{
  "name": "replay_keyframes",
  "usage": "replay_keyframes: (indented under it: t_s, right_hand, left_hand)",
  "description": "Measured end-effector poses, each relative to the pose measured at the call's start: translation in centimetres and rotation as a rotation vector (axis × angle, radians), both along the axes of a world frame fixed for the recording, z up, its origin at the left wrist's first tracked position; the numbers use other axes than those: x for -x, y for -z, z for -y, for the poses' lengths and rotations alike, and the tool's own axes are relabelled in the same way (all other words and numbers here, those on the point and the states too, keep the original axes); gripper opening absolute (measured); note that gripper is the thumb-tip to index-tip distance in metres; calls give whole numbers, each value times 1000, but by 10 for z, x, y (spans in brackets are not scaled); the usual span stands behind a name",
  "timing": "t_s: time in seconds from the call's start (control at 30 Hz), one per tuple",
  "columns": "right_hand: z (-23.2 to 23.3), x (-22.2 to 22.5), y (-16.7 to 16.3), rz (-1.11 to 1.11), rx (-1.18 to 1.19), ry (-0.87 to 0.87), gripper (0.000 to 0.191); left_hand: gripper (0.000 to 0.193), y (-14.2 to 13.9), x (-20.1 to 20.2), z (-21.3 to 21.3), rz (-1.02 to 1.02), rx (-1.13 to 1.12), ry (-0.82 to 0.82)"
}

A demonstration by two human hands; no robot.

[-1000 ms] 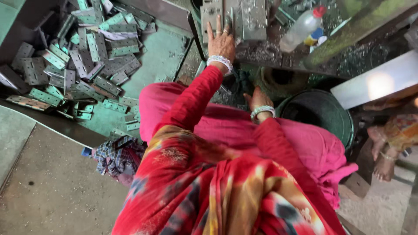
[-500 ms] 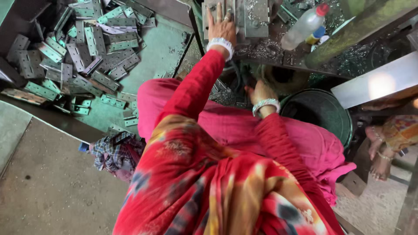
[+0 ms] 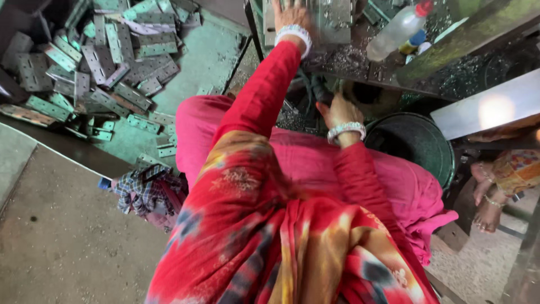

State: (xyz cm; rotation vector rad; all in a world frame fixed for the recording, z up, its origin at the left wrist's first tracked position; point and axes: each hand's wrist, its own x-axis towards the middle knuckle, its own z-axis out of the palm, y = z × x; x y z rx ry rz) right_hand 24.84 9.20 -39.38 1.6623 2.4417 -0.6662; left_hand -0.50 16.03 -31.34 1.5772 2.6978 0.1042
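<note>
Red sleeves (image 3: 264,95), pink trousers (image 3: 315,157), red-orange floral shawl (image 3: 270,247), blue-white checked cloth (image 3: 143,191) lower left, grey-green metal plates (image 3: 95,62) upper left, dark green bucket (image 3: 416,141).

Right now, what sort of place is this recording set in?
Most likely a small metalworking shop. A heap of flat metal hinge plates lies on the left, the left hand rests on a metal machine block, and metal shavings litter the bench.

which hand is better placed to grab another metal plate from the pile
Left, probably. The left hand rests on the machine block on the pile's side; the right hand sits lower, farther away.
</note>
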Motion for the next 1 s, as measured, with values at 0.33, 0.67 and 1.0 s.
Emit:
replay_keyframes:
  t_s: [0.33,0.67,1.0]
  right_hand:
    - [26,-4,36,-170,-77,-32,65]
    - [17,13,-119,-14,-786,-386,43]
    - [-5,52,-108,194,-999,-244,36]
  left_hand:
    - [46,-21,-5,9,17,18,-1]
    - [36,16,139,135,497,-265,-155]
    - [82,115,238,357,85,35,-614]
